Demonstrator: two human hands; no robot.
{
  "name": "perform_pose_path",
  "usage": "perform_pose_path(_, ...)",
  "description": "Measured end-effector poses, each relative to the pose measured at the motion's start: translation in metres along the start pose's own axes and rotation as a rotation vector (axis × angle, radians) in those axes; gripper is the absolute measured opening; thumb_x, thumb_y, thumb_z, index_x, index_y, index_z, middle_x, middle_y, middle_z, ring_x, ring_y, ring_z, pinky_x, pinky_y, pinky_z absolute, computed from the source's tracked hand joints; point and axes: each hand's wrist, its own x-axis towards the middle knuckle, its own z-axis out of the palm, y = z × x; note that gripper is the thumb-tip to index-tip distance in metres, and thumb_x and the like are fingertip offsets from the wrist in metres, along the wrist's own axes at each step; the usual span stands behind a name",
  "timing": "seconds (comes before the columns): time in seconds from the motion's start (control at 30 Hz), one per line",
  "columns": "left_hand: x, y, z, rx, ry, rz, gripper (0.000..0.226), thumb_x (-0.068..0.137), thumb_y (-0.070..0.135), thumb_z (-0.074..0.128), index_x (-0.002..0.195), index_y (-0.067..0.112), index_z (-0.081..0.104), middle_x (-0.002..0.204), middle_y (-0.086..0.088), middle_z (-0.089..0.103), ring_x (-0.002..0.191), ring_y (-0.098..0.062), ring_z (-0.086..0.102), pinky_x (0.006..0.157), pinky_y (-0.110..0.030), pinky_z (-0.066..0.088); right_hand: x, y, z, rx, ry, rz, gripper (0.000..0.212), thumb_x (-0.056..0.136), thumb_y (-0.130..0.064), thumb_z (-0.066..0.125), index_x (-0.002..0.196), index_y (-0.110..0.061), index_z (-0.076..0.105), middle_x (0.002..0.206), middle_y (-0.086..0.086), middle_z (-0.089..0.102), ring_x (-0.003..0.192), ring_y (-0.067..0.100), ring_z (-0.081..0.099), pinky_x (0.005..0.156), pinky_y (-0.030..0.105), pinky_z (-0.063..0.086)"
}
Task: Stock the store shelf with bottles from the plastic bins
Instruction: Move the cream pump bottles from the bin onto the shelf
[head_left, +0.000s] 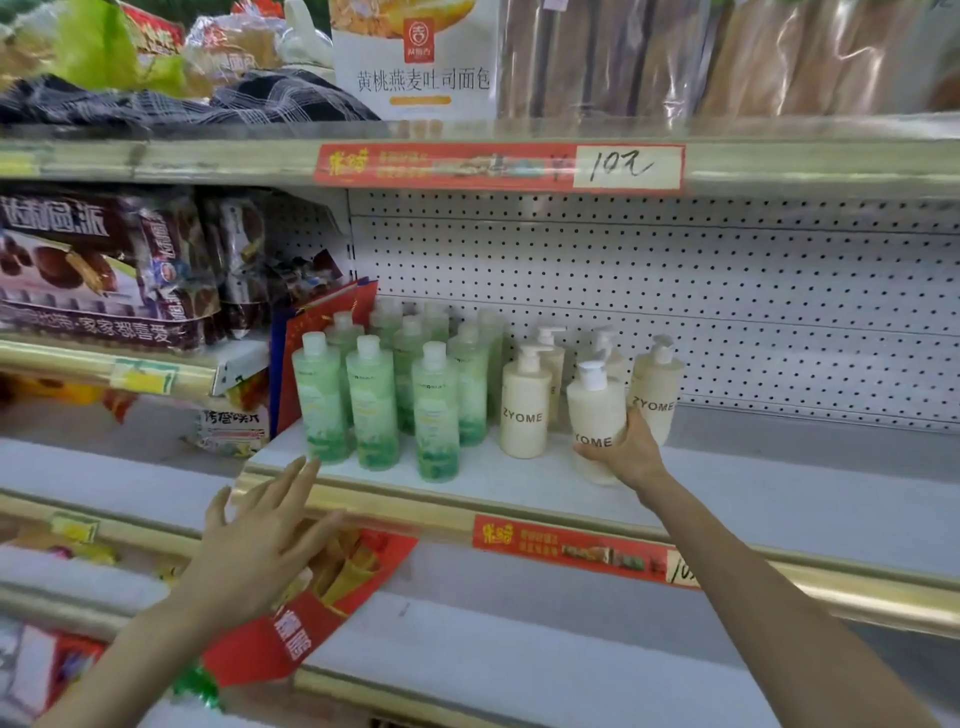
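**Q:** What could go wrong from here?

**A:** Start at my right grip (623, 447), centre right of the frame. It is grasping the cream pump bottle (595, 410) low on its body, fingers curled round the right side. I cannot tell whether the base sits flat on the shelf (519, 488) yet. If I let go too soon, I think it could rock. It stands close to the front edge, so a forward tip might send it off.

**Q:** Anything it could hit?

**A:** Yes. A second cream bottle (655, 395) stands just behind my knuckles, and a third cream bottle (524, 410) is just beside on the left. A clumsy pull-out of my fingers could nudge either one, and the pump heads make them top-heavy, I'd guess.

**Q:** How wide is that grip?

**A:** Wide enough to span about half the bottle, clasped firmly on it.

**Q:** And the other one?

**A:** My left grip (260, 530), lower left of the frame, is released: fingers straight and spread, holding nothing. Its tips are near the front row of green bottles (374, 405). A careless sweep there could topple them like skittles, since they are packed closely.

**Q:** And the bins?

**A:** Not in view. Right of the cream bottles, the shelf runs bare.
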Motion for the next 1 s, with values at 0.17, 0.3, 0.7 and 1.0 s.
perform_pose_path(0.17, 0.003, -0.012, 0.014, -0.080, -0.054, -0.140, 0.100, 0.061, 0.079, -0.007, 0.149, 0.032, -0.003, 0.158, 0.011, 0.007, 0.144, -0.010, 0.009, 0.115, -0.046, -0.001, 0.008, 0.007, 0.007, 0.131, -0.044, 0.075, 0.076, 0.073, -0.015, 0.080, 0.133, -0.009, 0.034, 0.118, 0.002, 0.048, 0.106, 0.017, 0.045, 0.088, 0.031, 0.039)
perform_pose_path(0.3, 0.008, -0.009, 0.020, -0.077, -0.080, -0.146, 0.099, 0.063, 0.078, -0.007, 0.150, 0.032, 0.001, 0.157, 0.010, 0.010, 0.144, -0.010, 0.010, 0.115, -0.046, 0.000, 0.009, 0.005, 0.014, 0.098, -0.029, 0.025, 0.050, 0.075, -0.006, 0.077, 0.106, -0.017, 0.040, 0.094, -0.006, 0.051, 0.098, 0.017, 0.050, 0.083, 0.029, 0.041)
perform_pose_path(0.7, 0.023, 0.002, 0.017, -0.131, -0.114, -0.037, 0.081, 0.084, 0.072, 0.010, 0.151, 0.026, 0.006, 0.158, 0.007, 0.011, 0.144, -0.015, 0.012, 0.115, -0.046, 0.001, 0.000, 0.005, 0.016, -0.197, -0.041, 0.119, 0.067, 0.083, 0.003, 0.065, 0.137, 0.001, 0.027, 0.139, 0.019, 0.040, 0.130, 0.035, 0.039, 0.108, 0.046, 0.033)
perform_pose_path(1.0, 0.033, -0.020, 0.009, -0.126, 0.014, 0.044, 0.066, 0.093, 0.061, 0.022, 0.150, 0.029, 0.011, 0.158, 0.004, 0.014, 0.144, -0.016, 0.012, 0.114, -0.049, 0.001, -0.062, -0.021, 0.010, -0.760, 0.035, 0.032, 0.059, 0.100, -0.029, 0.042, 0.149, -0.009, 0.015, 0.155, 0.013, 0.019, 0.140, 0.033, 0.022, 0.111, 0.053, 0.024)
